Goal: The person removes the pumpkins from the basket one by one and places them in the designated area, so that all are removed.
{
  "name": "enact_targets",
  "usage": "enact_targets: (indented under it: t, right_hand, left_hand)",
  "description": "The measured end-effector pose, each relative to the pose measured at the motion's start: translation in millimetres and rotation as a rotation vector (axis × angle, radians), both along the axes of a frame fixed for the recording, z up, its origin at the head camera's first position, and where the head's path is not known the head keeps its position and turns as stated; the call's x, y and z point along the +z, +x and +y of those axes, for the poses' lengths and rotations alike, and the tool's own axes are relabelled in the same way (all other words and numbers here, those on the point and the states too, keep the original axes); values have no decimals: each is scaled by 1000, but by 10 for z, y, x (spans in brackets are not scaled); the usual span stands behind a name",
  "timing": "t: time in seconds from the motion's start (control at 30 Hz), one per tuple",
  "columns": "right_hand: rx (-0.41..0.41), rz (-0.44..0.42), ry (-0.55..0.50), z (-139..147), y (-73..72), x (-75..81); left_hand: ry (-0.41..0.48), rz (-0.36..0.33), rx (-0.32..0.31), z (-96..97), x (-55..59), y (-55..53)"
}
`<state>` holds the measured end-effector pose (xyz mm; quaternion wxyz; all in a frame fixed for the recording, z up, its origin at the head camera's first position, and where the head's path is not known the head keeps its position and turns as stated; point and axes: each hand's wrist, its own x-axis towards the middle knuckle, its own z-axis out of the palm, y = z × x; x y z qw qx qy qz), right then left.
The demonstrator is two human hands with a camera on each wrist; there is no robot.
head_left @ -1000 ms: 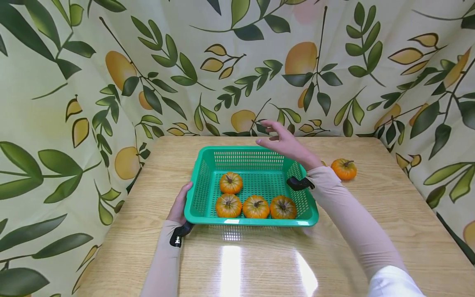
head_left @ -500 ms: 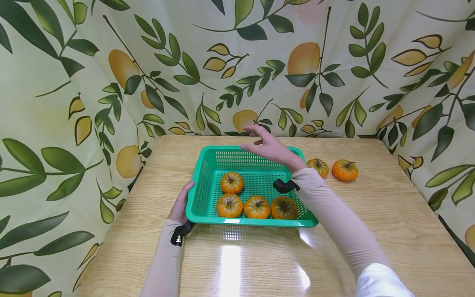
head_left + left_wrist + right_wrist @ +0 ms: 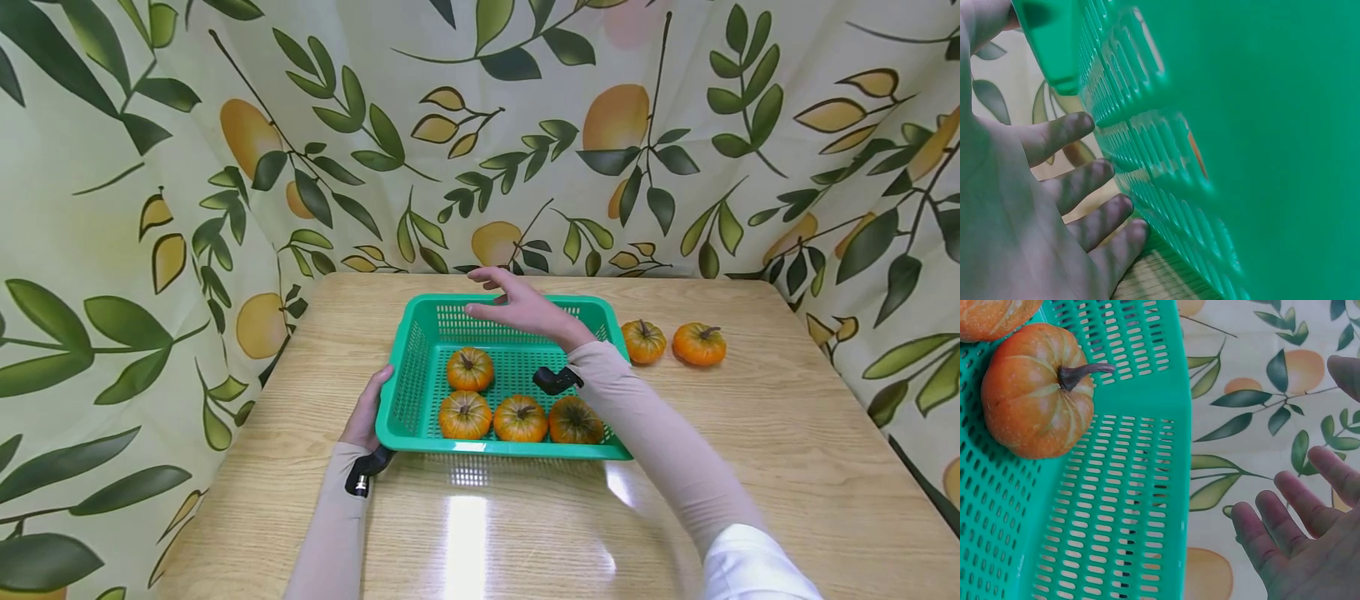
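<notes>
One basket [image 3: 510, 449] holds four pumpkins [image 3: 520, 419]; two more pumpkins [image 3: 699, 344] sit between two and three o'clock. Left hand [image 3: 364, 412], fingers straight, touches its nine-o'clock side; right hand [image 3: 519, 309], empty, loosely spread, hovers near twelve.

basket [image 3: 504, 448] on table [image 3: 780, 467] | four pumpkins [image 3: 465, 415] in basket | two pumpkins [image 3: 699, 344] right of basket

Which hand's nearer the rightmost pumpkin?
Right: the right hand hovers near the basket's far rim, left of the pumpkin; the left hand is farther, at the basket's left side.
</notes>
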<state>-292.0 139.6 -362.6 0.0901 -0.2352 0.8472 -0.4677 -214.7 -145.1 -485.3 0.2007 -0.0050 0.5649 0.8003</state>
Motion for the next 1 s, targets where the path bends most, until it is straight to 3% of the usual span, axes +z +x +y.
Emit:
enact_targets:
  t: [0.67,1.0]
  right_hand:
    - [92,-44,0,-98,-108,-264]
    - [140,-78,101,-142,-82,-291]
  left_hand:
    - [6,-15,-9,-24,-6,-15]
    - [2,17,-15,-25,-26,-38]
